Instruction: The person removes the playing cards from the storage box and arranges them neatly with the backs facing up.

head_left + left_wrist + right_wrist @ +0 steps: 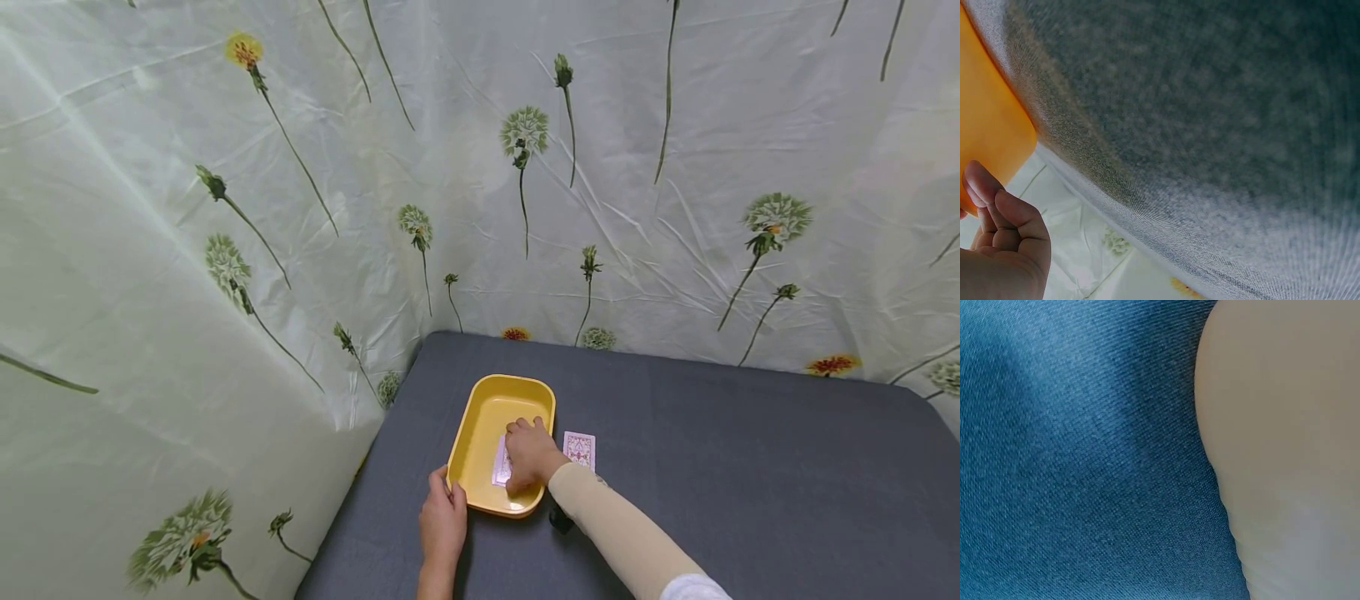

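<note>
A yellow tray (487,405) lies on the dark cloth. At its near left corner my left hand (442,521) holds the rim, thumb and fingers bent about it. In the left wrist view the thumb and fingers of that hand (1013,234) meet the orange-looking tray wall (997,106). Inside the tray is a playing card (500,462) with a pink patterned back. Over its right part my right hand (531,454) grips it, thumb near the lower edge and fingers near the upper one. The hand hides much of the card.
A second playing card (580,448) lies just right of the tray, partly behind the right forearm. A small black object (559,518) shows under that forearm's beige sleeve (622,521). Flower-printed curtains (637,167) hang along the back and left edges of the dark table (750,467).
</note>
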